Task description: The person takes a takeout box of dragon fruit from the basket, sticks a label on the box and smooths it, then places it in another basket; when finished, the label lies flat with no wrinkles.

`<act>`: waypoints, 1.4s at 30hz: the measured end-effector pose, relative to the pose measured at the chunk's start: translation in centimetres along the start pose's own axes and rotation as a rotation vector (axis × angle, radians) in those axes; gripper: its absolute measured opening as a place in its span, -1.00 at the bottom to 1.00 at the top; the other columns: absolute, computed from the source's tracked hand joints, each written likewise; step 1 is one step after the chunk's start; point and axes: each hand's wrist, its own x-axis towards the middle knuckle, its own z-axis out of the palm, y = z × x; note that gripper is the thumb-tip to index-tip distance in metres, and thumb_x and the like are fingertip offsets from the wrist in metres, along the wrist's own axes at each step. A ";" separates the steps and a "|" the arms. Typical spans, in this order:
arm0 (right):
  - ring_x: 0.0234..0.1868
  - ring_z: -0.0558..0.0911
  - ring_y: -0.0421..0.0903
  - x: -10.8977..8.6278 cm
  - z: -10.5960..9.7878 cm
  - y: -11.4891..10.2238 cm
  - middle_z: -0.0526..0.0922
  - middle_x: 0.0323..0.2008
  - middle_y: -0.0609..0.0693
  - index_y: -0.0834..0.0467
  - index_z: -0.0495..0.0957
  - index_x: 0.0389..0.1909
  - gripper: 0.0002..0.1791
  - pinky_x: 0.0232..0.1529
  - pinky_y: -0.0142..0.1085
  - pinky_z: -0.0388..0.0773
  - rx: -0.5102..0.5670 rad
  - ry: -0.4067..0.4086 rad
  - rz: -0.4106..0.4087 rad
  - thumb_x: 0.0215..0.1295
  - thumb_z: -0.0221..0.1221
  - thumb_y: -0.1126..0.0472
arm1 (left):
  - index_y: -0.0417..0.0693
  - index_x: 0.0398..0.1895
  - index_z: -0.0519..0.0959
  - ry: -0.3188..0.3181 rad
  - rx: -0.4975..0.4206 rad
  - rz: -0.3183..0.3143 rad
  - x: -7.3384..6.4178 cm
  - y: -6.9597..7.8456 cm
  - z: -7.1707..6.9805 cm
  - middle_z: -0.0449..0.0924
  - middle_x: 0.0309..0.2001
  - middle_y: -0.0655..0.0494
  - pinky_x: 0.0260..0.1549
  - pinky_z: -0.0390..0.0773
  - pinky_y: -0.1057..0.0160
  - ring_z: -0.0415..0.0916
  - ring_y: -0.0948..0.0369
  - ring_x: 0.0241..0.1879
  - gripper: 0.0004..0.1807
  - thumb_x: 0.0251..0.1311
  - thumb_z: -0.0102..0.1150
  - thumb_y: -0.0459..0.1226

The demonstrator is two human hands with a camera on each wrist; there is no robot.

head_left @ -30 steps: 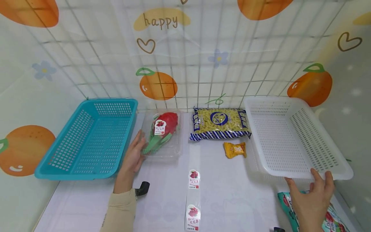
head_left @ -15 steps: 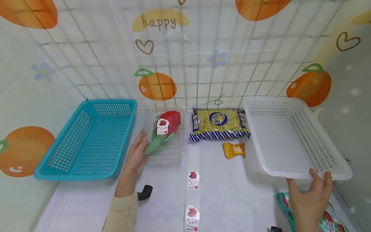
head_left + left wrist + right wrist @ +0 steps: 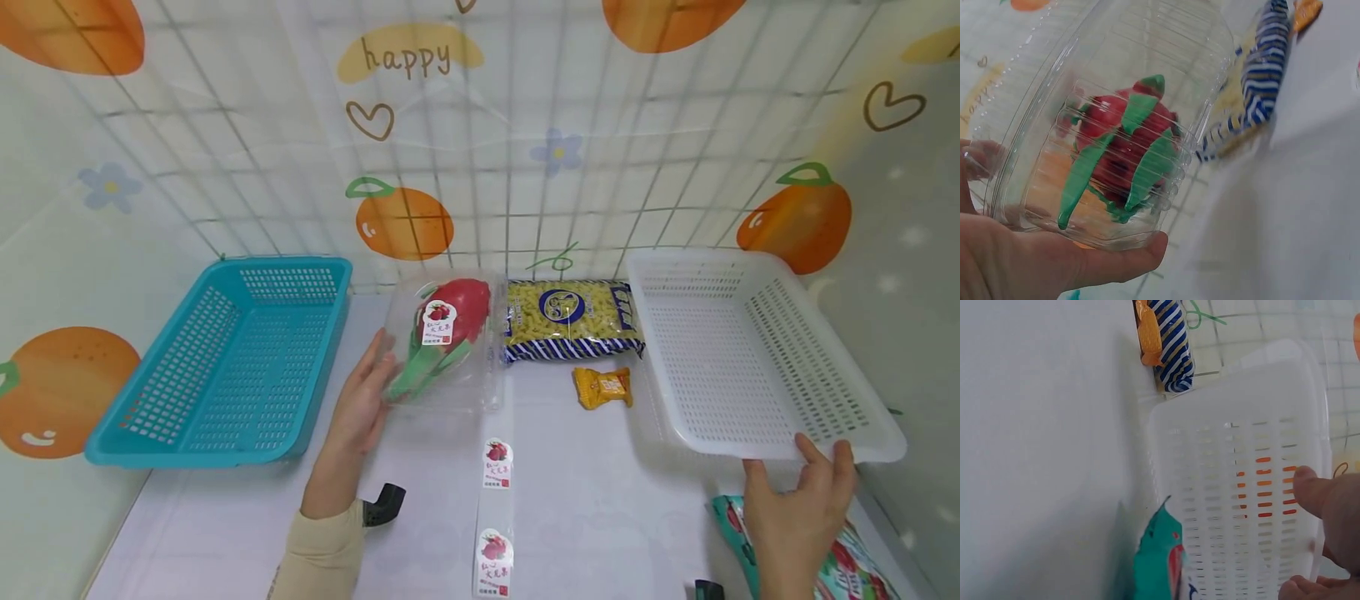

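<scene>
My left hand [image 3: 360,404] grips the left side of a clear plastic clamshell box [image 3: 480,387]. Inside lies a red dragon fruit [image 3: 467,304] with long green leaves and a white label. From the left wrist, the thumb runs along the box's ribbed end and the fingers are partly out of view. In the head view the box overlaps the left end of a pasta bag [image 3: 566,321]. At the right, my right hand [image 3: 802,508] pinches the near rim of a white slotted basket [image 3: 720,442], thumb [image 3: 1313,490] on its outer wall.
A teal basket [image 3: 202,457] stands at the left. Near the pasta bag lies a small orange-wrapped snack [image 3: 603,387]. A teal packet [image 3: 855,562] lies partly behind my right hand. Two dragon fruit stickers [image 3: 495,546] sit on a strip at mid-table. A patterned cloth over a grid forms the back wall.
My left hand has carried the box with the dragon fruit to the right, away from the teal basket and over the pasta bag's left end. The right hand keeps its hold on the white basket.
</scene>
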 end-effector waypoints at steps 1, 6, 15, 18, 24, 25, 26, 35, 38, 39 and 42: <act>0.62 0.03 0.28 0.0 0.0 0.0 -0.03 0.63 0.16 0.35 0.33 0.42 -0.30 0.57 0.24 0.02 0.004 0.000 -0.001 0.24 0.29 0.39 | 0.18 0.68 -0.15 -0.009 -0.006 0.006 -0.1 0.1 0.2 -0.16 0.68 0.15 0.48 0.16 -0.22 -0.03 -0.07 0.59 -0.33 0.62 -0.24 -0.16; 0.61 0.03 0.28 0.0 0.1 -0.2 -0.03 0.63 0.15 0.35 0.33 0.41 -0.30 0.56 0.24 0.03 0.014 -0.012 -0.003 0.23 0.29 0.39 | 0.17 0.68 -0.16 -0.035 -0.036 0.028 -0.8 0.6 1.4 -0.12 0.67 0.14 0.48 0.21 -0.14 0.02 -0.04 0.57 -0.33 0.63 -0.24 -0.16; 0.63 0.00 0.28 0.0 0.1 -0.3 -0.06 0.65 0.16 0.38 0.34 0.40 -0.30 0.58 0.25 -0.03 0.015 -0.020 -0.019 0.24 0.32 0.37 | 0.16 0.68 -0.12 -0.041 -0.057 0.050 -1.2 1.4 4.6 -0.10 0.66 0.13 0.49 0.21 -0.21 0.01 -0.06 0.58 -0.32 0.62 -0.19 -0.16; 0.64 -0.03 0.27 0.0 0.2 -0.3 -0.08 0.65 0.15 0.37 0.32 0.41 -0.29 0.58 0.25 -0.06 -0.005 -0.018 -0.014 0.26 0.32 0.33 | 0.15 0.68 -0.11 -0.052 -0.071 0.066 -1.4 1.5 5.8 -0.10 0.66 0.13 0.50 0.20 -0.21 0.00 -0.06 0.58 -0.33 0.62 -0.20 -0.17; 0.63 -0.02 0.28 -0.1 0.2 -0.3 -0.06 0.65 0.17 0.37 0.34 0.40 -0.29 0.57 0.28 -0.05 -0.004 -0.020 -0.029 0.26 0.33 0.30 | 0.11 0.68 -0.13 -0.074 -0.129 0.085 -1.6 1.3 8.2 -0.12 0.67 0.13 0.51 0.17 -0.20 -0.03 -0.02 0.60 -0.31 0.61 -0.18 -0.20; 0.63 -0.01 0.29 -0.1 0.1 -0.3 -0.05 0.64 0.17 0.37 0.34 0.40 -0.29 0.56 0.29 -0.04 -0.002 -0.018 -0.034 0.25 0.33 0.31 | 0.11 0.68 -0.14 -0.081 -0.137 0.088 -1.6 1.2 8.6 -0.13 0.67 0.13 0.51 0.16 -0.19 -0.03 -0.01 0.61 -0.30 0.60 -0.17 -0.20; 0.63 -0.01 0.30 -0.1 0.1 -0.3 -0.05 0.64 0.18 0.38 0.35 0.39 -0.30 0.56 0.30 -0.04 -0.003 -0.015 -0.039 0.25 0.34 0.31 | 0.10 0.68 -0.15 -0.089 -0.147 0.091 -1.6 1.2 9.1 -0.14 0.67 0.13 0.52 0.14 -0.19 -0.04 0.02 0.61 -0.30 0.60 -0.17 -0.20; 0.64 -0.03 0.29 -0.1 -0.1 -0.3 -0.05 0.64 0.19 0.38 0.34 0.40 -0.30 0.56 0.31 -0.08 -0.015 -0.010 -0.040 0.25 0.32 0.32 | 0.06 0.68 -0.19 -0.131 -0.200 0.100 -1.8 0.7 12.6 -0.18 0.68 0.05 0.53 0.10 -0.18 -0.07 0.02 0.63 -0.28 0.60 -0.17 -0.22; 0.64 -0.03 0.27 -0.2 -0.1 -0.3 -0.06 0.65 0.17 0.36 0.32 0.41 -0.30 0.56 0.31 -0.08 -0.022 -0.010 -0.023 0.27 0.31 0.32 | 0.06 0.68 -0.20 -0.141 -0.217 0.098 -1.8 0.6 13.7 -0.11 0.66 0.07 0.53 0.15 -0.10 -0.01 0.07 0.62 -0.27 0.60 -0.16 -0.21; 0.65 -0.04 0.26 -0.2 -0.1 -0.3 -0.07 0.65 0.17 0.36 0.32 0.42 -0.30 0.56 0.31 -0.09 -0.029 -0.011 -0.016 0.28 0.30 0.31 | 0.06 0.68 -0.21 -0.142 -0.221 0.098 -1.8 0.6 14.1 -0.11 0.66 0.07 0.53 0.15 -0.08 -0.01 0.07 0.62 -0.27 0.60 -0.16 -0.21; 0.65 -0.06 0.26 -0.2 -0.1 -0.3 -0.08 0.65 0.17 0.36 0.31 0.43 -0.30 0.57 0.30 -0.11 -0.030 -0.012 -0.010 0.29 0.30 0.30 | 0.07 0.68 -0.21 -0.130 -0.231 0.088 -1.8 0.4 15.2 -0.12 0.66 0.10 0.55 0.14 -0.03 -0.04 0.08 0.62 -0.26 0.60 -0.14 -0.20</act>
